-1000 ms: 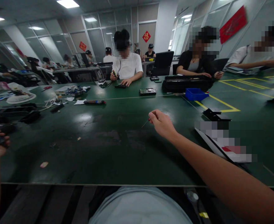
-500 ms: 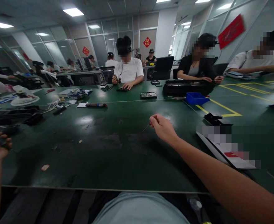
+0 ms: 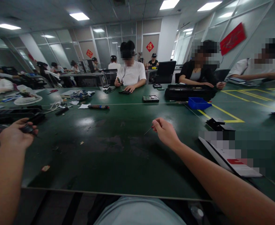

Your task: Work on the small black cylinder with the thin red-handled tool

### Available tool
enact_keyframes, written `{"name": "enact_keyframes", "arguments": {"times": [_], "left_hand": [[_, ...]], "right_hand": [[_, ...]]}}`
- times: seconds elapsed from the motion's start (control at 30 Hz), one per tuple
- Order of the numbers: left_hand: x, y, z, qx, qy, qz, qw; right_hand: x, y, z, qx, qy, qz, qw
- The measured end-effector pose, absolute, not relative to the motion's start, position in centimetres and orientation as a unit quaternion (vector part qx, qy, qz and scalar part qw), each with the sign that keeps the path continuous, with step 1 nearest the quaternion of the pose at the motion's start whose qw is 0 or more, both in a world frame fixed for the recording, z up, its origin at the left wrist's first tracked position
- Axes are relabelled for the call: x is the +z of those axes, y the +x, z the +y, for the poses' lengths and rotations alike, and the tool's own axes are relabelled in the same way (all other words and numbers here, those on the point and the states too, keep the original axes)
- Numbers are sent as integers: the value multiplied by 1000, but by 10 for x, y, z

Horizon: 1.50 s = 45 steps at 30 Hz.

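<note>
My right hand (image 3: pixel 164 130) is closed over the middle of the green table (image 3: pixel 104 172). From its fingertips a thin metal shaft, seemingly a screwdriver (image 3: pixel 148 130), points down to the left; a bit of red shows at the fingers and the rest of the handle is hidden. At the left, my left hand (image 3: pixel 17 135) is raised above the table, its fingers wrapped round a small dark part (image 3: pixel 27 128). That part is too dark to tell its kind. The hands are far apart.
A hard drive (image 3: pixel 150 98), a blue bin (image 3: pixel 199 103) and a long black housing (image 3: pixel 190 92) stand farther back. A white panel (image 3: pixel 233 161) lies at right, a brown cylindrical piece (image 3: pixel 98 107) at left centre. Across the table a person in a white shirt (image 3: pixel 137 73) works.
My left hand has come farther into view, moving right and up with the dark part. My right hand keeps its hold and hardly shifts. The whole view has moved down slightly.
</note>
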<state>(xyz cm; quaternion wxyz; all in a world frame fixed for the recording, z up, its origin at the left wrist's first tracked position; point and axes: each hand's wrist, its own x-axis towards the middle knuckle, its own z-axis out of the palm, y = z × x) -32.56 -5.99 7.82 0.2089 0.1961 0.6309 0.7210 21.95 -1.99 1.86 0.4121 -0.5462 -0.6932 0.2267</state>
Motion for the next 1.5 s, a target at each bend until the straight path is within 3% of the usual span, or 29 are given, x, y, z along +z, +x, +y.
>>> {"name": "enact_keyframes", "arguments": {"times": [0.33,0.7,0.9,1.03,1.23,1.37,1.5], "left_hand": [[97,-213,-23,713,303,480,411],[69,-79,1,566,395,407,598],[44,-20,3,497,449,372,642],[32,7,-7,452,554,374,591],[17,19,-16,361,764,407,346],[8,11,-11,297,802,431,287],[1,3,-6,298,820,427,237]], "right_hand": [[17,221,-18,212,-551,-687,423],[19,220,-20,227,-543,-685,429],[21,218,-23,228,-509,-681,475],[17,218,-20,240,-509,-673,480],[19,216,-21,242,-517,-699,431],[27,215,-27,209,-534,-719,392],[29,214,-31,211,-506,-709,443]]}}
